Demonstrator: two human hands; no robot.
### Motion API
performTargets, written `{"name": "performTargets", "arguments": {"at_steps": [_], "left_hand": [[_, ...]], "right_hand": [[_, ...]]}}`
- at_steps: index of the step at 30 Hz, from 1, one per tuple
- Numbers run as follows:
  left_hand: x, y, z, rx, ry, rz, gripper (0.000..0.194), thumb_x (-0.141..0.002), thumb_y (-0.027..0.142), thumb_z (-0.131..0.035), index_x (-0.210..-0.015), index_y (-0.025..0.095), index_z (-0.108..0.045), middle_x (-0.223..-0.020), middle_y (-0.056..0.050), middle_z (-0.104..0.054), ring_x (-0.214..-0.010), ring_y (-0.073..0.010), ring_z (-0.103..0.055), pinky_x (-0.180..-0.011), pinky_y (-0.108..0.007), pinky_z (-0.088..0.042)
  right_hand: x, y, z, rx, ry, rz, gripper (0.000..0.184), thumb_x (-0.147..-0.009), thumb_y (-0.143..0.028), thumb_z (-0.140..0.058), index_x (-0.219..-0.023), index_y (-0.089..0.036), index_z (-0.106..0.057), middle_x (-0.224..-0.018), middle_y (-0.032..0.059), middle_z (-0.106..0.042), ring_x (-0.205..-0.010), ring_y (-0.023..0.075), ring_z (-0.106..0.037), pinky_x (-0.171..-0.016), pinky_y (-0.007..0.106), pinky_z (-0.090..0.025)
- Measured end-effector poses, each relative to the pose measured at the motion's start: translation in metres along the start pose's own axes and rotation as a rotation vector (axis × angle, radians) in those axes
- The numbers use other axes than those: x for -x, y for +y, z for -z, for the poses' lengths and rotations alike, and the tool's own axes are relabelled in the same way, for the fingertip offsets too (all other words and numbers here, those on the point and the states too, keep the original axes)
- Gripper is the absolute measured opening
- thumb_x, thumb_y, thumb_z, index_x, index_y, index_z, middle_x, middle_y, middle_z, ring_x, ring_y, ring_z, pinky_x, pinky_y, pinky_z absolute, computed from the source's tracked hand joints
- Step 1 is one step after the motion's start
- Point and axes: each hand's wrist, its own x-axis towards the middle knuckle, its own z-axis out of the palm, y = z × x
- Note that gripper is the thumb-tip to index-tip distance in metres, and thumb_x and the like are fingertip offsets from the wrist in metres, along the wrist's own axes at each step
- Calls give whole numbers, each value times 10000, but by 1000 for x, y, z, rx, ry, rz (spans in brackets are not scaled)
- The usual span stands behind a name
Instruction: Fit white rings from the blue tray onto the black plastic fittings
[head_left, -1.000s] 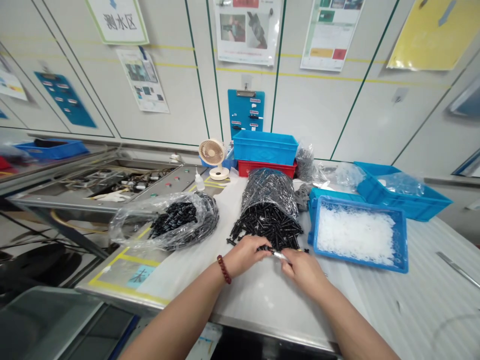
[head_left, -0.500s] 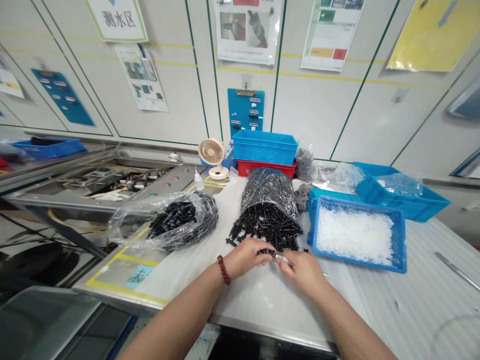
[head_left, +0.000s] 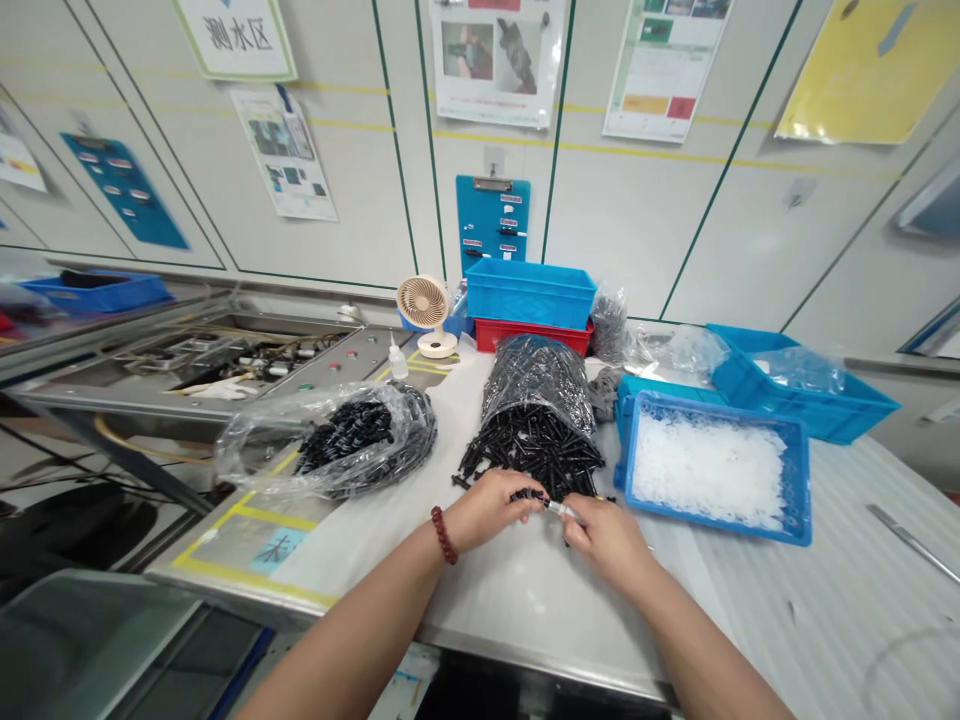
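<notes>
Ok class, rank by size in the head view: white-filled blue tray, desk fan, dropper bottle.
Largest to smallest: white-filled blue tray, desk fan, dropper bottle. The tray sits nearer the camera, so its lead may be exaggerated.

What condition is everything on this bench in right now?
Left hand, pinching a small black part
Right hand, pinching a silver piece
Plastic bag, open, black parts spilling out
Second plastic bag, lying on its side around black parts
Blue tray, full of white pieces
Blue crate, stacked on a red crate
Desk fan, upright
</notes>
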Motion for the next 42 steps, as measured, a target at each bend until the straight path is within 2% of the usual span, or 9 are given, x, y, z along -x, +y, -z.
{"name": "performTargets", "arguments": {"at_steps": [8,16,19,23,27,30,32,35,42], "left_hand": [[1,0,-2,44,-18,-23,141,-810,214,-570,-867,139,-676,-686,-8,-658,-503,-84,-554,-563,-169,-425],[1,-1,0,64,-34,-16,180,-788,252,-576,-877,154,-697,-703,-27,-664,-530,-101,-565,-595,-195,-435],[0,-2,7,208,66,120,250,-754,296,-595,-924,135,-681,-625,-17,-630,-531,-112,-545,-564,-208,-425],[-2,-7,16,417,317,285,363,-749,366,-574,-1016,122,-601,-601,20,-546,-458,-80,-438,-449,-184,-350],[-6,-10,13,-81,409,264,204,-775,335,-573,-740,135,-600,-649,-1,-536,-604,-123,-508,-582,-222,-416],[-12,-11,2,-513,276,273,232,-860,311,-477,-781,152,-625,-836,-57,-589,-803,-171,-560,-730,-260,-436],[-15,-11,-5,-641,169,323,211,-873,284,-458,-860,161,-629,-900,-77,-597,-874,-192,-566,-776,-275,-438],[-17,-11,-10,-669,96,346,150,-834,205,-490,-819,145,-626,-882,-98,-612,-897,-220,-572,-800,-298,-438],[-11,-13,-3,-478,141,274,157,-779,163,-500,-875,139,-622,-885,-86,-643,-838,-217,-590,-757,-290,-445]], "right_hand": [[0,-3,-3,148,38,-80,298,-851,-392,-458,-672,-195,-592,-670,21,-648,-620,141,-555,-520,266,-169],[0,-7,0,174,43,-153,286,-840,-396,-469,-675,-200,-597,-672,26,-650,-619,147,-564,-512,260,-168],[1,-5,3,136,54,-180,278,-852,-371,-446,-687,-199,-589,-661,18,-642,-605,138,-555,-508,250,-178],[0,-2,7,70,118,-191,251,-868,-337,-405,-754,-202,-582,-677,11,-641,-645,144,-563,-525,230,-222],[-1,0,7,41,147,-176,236,-864,-336,-403,-794,-205,-586,-676,9,-640,-648,154,-567,-533,229,-244],[-1,-1,6,35,152,-166,230,-862,-325,-402,-801,-205,-589,-675,9,-643,-644,158,-570,-532,233,-253],[-1,-2,5,34,152,-168,193,-847,-285,-415,-868,-207,-590,-707,9,-652,-663,162,-579,-542,233,-268],[-1,-3,4,26,145,-169,223,-828,-228,-416,-987,-196,-570,-767,21,-661,-712,178,-590,-575,239,-308],[-3,4,-1,-112,171,-42,301,-882,-252,-344,-1095,-190,-547,-1012,57,-645,-888,193,-590,-733,275,-398]]}}
